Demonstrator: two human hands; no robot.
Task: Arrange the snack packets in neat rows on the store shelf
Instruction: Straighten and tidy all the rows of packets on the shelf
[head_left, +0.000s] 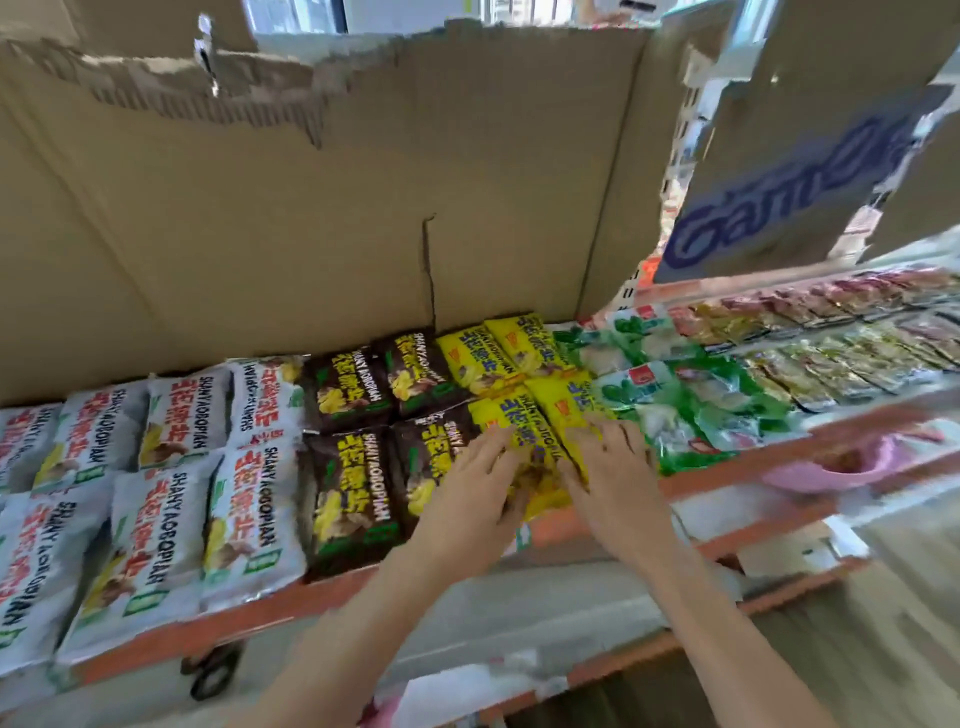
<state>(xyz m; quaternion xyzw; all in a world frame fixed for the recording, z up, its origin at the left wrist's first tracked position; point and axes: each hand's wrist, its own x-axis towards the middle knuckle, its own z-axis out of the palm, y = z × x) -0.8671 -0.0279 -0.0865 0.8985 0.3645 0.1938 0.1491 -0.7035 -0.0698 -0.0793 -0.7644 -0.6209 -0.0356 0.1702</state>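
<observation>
Yellow snack packets (530, 431) lie mid-frame on the orange-edged shelf (249, 618), left hand (475, 493) and right hand (615, 478) pressing them with straightened fingers, brown packets (353, 478) left, green packets (680, 410) right, torn cardboard (311, 208) walling behind.

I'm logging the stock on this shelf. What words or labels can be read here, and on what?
"SHANYAOBOPIAN": white packets, dark brown packets.
Same word, partly hidden by the hands: yellow packets.
"Gan...", rest blurred: blue sign.
Large characters on the packets, green packets' print: unreadable.
</observation>
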